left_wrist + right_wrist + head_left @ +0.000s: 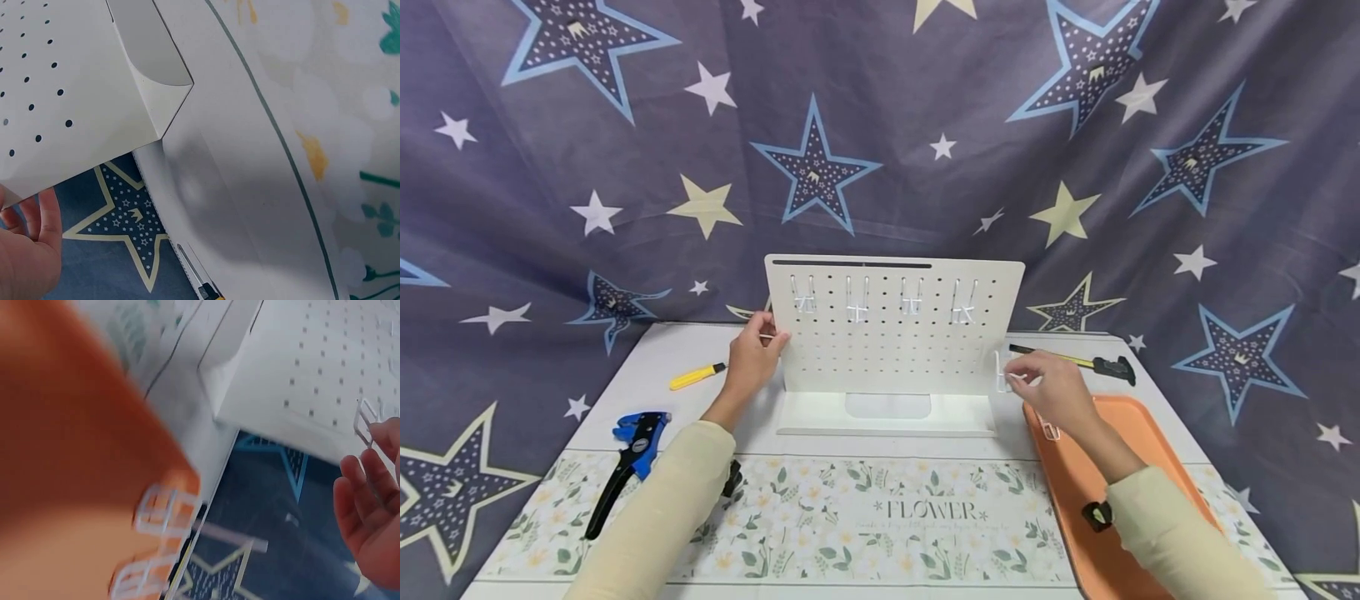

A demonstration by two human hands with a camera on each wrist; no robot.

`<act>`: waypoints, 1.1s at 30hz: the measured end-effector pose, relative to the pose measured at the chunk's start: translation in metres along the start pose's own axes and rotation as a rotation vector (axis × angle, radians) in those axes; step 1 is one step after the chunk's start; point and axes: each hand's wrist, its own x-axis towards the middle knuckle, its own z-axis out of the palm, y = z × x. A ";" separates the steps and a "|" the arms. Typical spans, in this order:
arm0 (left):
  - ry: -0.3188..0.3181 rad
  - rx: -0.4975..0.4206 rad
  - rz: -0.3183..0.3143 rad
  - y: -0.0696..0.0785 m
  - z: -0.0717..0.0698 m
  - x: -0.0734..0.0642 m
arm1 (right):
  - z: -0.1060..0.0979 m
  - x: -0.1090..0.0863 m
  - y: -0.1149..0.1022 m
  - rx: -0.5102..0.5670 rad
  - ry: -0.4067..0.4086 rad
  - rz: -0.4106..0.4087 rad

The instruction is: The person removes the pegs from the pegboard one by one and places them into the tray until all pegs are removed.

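A white pegboard (895, 354) leans upright on its shelf-like base at the table's middle. Several white wire hooks (962, 312) hang in a row across its upper part. My left hand (754, 354) grips the board's left edge, and in the left wrist view its fingers (49, 219) reach behind that edge. Beside the lower right edge, my right hand (1056, 392) pinches another white wire hook (999, 373) between thumb and fingertips. In the right wrist view this hook (364, 422) appears close to the board; whether they touch I cannot tell.
An orange tray (1138, 433) lies at the right, with white wire hooks (165, 512) near its far end. Behind it is a long black-and-yellow tool (1112, 369). Blue-and-black wire strippers (640, 446) and a yellow-handled screwdriver (694, 377) lie at the left. A star-patterned curtain (887, 108) hangs behind.
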 end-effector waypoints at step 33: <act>-0.001 0.015 0.014 -0.002 -0.001 0.002 | -0.063 -0.056 0.148 -0.114 -0.356 0.232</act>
